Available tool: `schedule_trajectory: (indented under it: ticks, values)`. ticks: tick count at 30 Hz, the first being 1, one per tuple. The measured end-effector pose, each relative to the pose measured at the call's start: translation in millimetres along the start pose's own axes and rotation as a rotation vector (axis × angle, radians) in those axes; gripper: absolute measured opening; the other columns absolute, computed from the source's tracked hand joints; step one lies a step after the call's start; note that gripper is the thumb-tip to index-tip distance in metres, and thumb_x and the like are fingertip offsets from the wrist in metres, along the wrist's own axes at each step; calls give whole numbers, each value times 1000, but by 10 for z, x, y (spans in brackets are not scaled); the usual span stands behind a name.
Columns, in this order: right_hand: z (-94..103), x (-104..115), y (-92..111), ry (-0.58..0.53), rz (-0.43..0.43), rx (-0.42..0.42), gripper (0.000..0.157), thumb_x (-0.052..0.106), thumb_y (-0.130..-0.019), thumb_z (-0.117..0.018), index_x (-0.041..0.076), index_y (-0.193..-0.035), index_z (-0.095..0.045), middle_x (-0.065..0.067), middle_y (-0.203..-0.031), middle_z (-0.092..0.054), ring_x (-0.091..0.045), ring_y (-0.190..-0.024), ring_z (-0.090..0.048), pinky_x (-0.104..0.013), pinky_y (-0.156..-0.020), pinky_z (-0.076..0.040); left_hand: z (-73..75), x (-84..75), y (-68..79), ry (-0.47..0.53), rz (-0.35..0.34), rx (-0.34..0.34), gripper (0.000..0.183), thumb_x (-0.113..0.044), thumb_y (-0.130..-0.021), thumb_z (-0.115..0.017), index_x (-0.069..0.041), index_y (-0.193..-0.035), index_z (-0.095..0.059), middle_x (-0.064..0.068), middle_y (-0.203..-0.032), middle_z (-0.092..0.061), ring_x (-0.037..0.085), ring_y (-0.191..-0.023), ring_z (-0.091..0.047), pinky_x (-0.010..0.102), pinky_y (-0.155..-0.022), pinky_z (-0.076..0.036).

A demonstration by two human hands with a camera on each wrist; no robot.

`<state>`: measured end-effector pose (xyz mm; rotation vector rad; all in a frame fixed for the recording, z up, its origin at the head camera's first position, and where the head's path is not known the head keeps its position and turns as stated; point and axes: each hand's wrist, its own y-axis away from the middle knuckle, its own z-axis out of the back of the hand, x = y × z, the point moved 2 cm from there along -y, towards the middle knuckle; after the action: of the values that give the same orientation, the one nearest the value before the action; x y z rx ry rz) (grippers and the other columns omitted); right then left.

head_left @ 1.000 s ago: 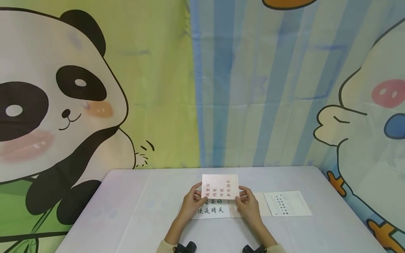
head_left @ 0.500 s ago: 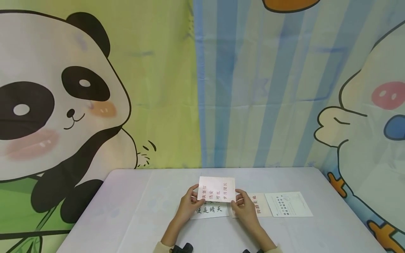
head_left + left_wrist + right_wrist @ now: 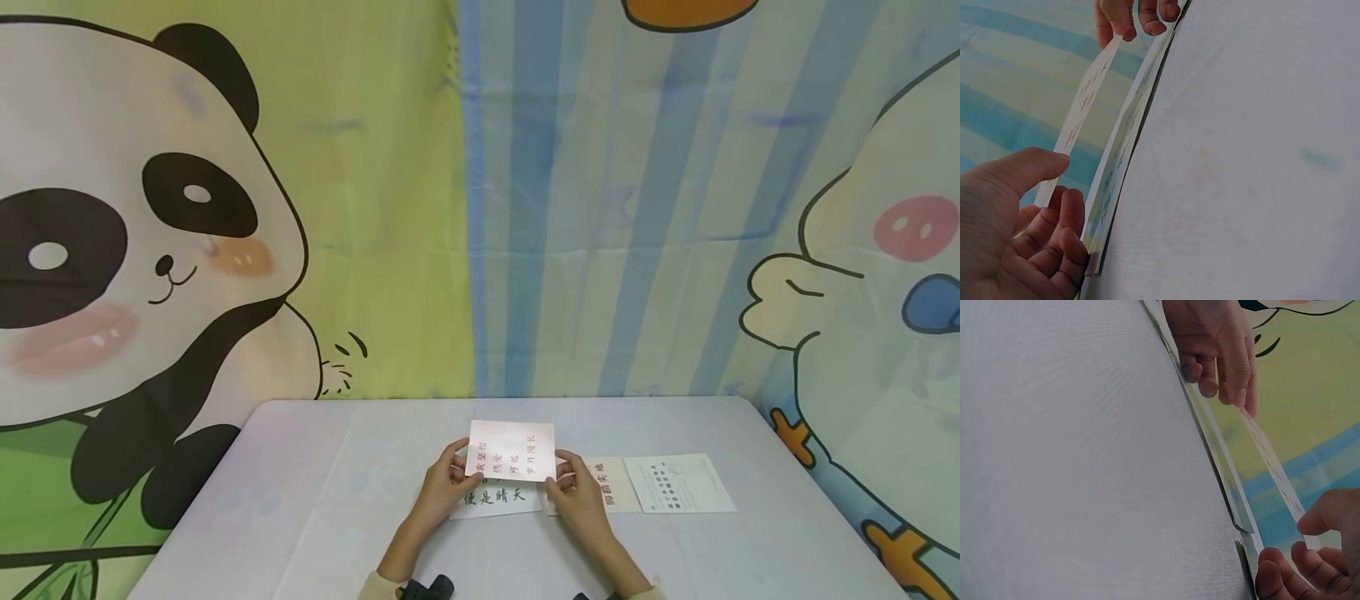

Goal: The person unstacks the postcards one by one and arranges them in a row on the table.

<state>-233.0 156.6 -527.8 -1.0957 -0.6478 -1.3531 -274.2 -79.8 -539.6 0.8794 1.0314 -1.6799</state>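
Observation:
Both hands hold up a pale pink card (image 3: 512, 451) printed with columns of red Chinese characters. My left hand (image 3: 439, 485) pinches its left edge between thumb and fingers. The opposite edge is pinched by my right hand (image 3: 581, 498). In the left wrist view the card (image 3: 1082, 112) stands tilted above the table, with the left thumb on its printed face. The right wrist view shows it nearly edge-on, with the right hand (image 3: 1329, 537) at the near end. Below it lies a white card (image 3: 498, 502) with large dark characters, its upper part hidden by the held card.
A cream card (image 3: 617, 483) with red characters lies partly behind the right hand. Right of it is a white card (image 3: 681, 483) with small dark print. All rest on a white-covered table (image 3: 315, 500). A cartoon-printed curtain (image 3: 390, 208) hangs behind the table.
Both hands have shifted the held pink card slightly left and down. More of the cream card's red characters now shows, and less of the white card beneath.

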Motion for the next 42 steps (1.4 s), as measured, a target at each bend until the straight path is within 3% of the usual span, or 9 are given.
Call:
schedule_trajectory:
  ticks: [17,23,31,42]
  values:
    - [-13,20,-9,-24,19,-3,46,-5,-83,-66,-5,-128,-53,-10,-96,-57,-10,-74,-57,-19,-66,-51,76,-76,10,35,0,2,65,-11,-85,-74,-1,-141,-43,8,-97,-55,6,-74,-51,18,-62,-47]
    - [-34,59,5,-65,30,24,46,-6,-83,-65,-7,-128,-52,-12,-96,-57,-9,-72,-56,-20,-59,-52,149,-125,46,14,19,8,65,-14,-86,-74,-3,-142,-43,6,-98,-54,8,-76,-52,19,-63,-48]
    - [-98,58,38,-9,21,55,46,-4,-83,-67,-5,-127,-53,-9,-95,-58,-9,-74,-56,-20,-66,-51,221,-91,125,15,9,9,67,-6,-83,-76,3,-140,-42,10,-95,-56,7,-73,-50,18,-62,-44]
    - [-177,137,93,-66,47,109,45,-3,-83,-66,-6,-127,-53,-8,-94,-59,-8,-73,-57,-20,-63,-51,361,-55,211,-7,-2,8,68,-12,-82,-78,2,-140,-43,7,-94,-56,7,-74,-50,19,-65,-46]
